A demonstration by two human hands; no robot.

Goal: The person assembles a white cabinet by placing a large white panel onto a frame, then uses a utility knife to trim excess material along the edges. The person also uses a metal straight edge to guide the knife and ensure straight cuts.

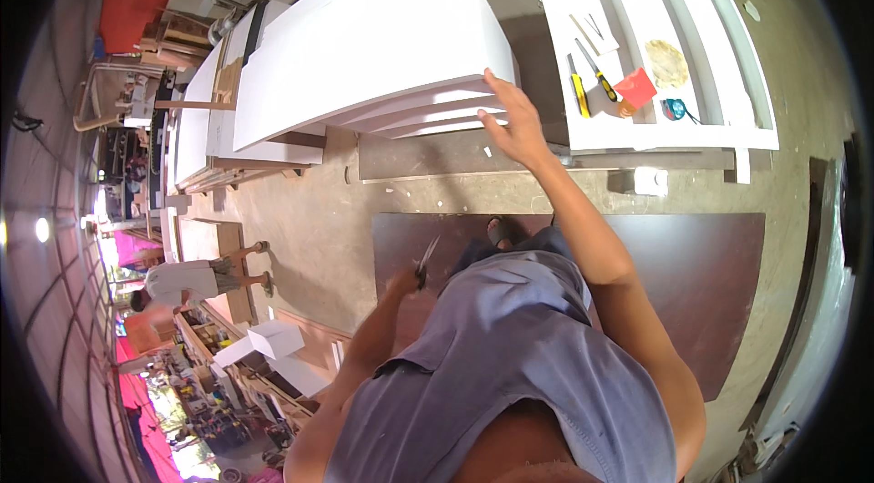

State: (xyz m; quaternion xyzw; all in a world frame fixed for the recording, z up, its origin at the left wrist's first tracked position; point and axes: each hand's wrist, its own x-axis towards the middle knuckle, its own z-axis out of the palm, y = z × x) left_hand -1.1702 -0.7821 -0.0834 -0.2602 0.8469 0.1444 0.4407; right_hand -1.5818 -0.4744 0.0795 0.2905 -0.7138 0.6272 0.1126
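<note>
My right hand (519, 126) is open, its spread fingers at the corner of a large white cabinet (382, 19) with several shelf-like layers along its near side. The fingertips reach its edge; firm contact is hard to confirm. Lower and to the left, my left hand (402, 283) is closed around a slim tool with thin shiny metal ends (427, 252) and a dark part by the fist. Its exact kind is blurred. The tool points away from me, above a dark brown board (683, 274) on the floor.
A white compartmented frame (674, 139) at right carries a yellow-handled cutter (579, 93), a file (596, 71), a red sheet (635, 90), a teal tape measure (675, 109) and a tan disc (667, 63). Another person (182, 284) stands at left near cluttered benches.
</note>
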